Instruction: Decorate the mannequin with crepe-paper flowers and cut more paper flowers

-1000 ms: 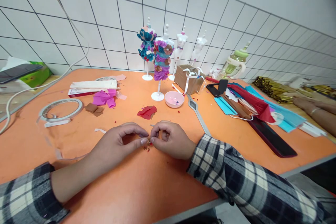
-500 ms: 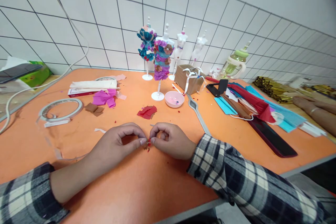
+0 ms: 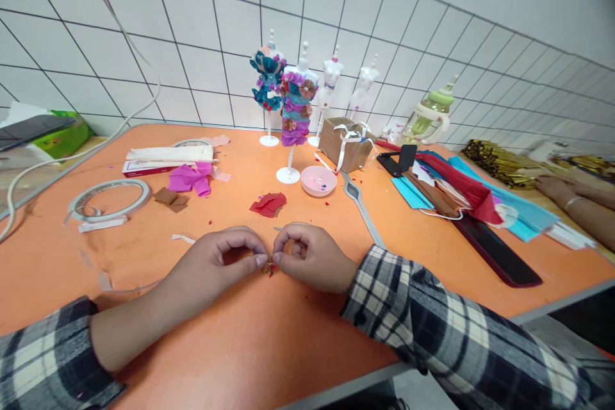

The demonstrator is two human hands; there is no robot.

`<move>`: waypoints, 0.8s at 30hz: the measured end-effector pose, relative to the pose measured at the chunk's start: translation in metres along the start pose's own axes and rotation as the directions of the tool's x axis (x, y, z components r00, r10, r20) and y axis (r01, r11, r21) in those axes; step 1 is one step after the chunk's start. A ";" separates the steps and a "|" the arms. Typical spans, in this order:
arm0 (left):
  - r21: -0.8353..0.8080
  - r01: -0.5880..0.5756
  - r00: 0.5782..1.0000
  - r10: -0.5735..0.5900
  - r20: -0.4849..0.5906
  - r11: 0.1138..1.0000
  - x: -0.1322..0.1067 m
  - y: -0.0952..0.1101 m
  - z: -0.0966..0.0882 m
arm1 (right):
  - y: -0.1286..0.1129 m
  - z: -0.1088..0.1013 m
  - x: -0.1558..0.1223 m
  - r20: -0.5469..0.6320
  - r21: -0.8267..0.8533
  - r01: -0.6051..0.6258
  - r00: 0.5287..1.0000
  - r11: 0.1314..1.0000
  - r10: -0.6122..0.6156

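Note:
My left hand (image 3: 216,266) and my right hand (image 3: 314,256) rest on the orange table (image 3: 250,339), fingertips pinched together on a tiny red and brown paper flower (image 3: 269,266) between them. A crumpled red paper scrap (image 3: 268,204) lies just beyond my hands. Farther back stand two small mannequins, one dressed in teal paper flowers (image 3: 268,83) and one in purple and blue paper (image 3: 295,109), beside a pink dish (image 3: 318,180).
A tape roll (image 3: 108,195), pink paper (image 3: 189,178) and brown scraps (image 3: 172,198) lie at left. A brown box (image 3: 346,143), phone stand (image 3: 398,160), coloured paper sheets (image 3: 461,195) and a green bottle (image 3: 427,118) sit at right. Another person's forearm (image 3: 576,205) rests at far right.
My fingertips keep working the tiny flower with slight shifts. The hands stay in the same spot on the table.

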State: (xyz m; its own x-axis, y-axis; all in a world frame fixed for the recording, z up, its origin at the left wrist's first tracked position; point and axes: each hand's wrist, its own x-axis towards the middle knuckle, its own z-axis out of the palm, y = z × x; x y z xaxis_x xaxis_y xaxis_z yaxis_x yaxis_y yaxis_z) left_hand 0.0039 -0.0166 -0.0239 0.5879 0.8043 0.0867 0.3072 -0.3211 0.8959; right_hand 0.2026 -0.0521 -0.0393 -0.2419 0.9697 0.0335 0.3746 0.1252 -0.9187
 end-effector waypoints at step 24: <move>0.059 -0.068 0.997 0.066 0.032 0.996 -0.002 -0.003 -0.002 | 0.002 0.001 -0.001 0.029 0.041 -0.041 0.999 0.998 0.040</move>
State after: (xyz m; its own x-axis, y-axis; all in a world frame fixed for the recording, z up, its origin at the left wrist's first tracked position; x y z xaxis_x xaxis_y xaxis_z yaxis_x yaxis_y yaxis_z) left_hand -0.0002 -0.0165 -0.0257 0.6305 0.7649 0.1318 0.3102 -0.4040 0.8606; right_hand 0.2029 -0.0527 -0.0411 -0.2530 0.9674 -0.0150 0.3475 0.0764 -0.9346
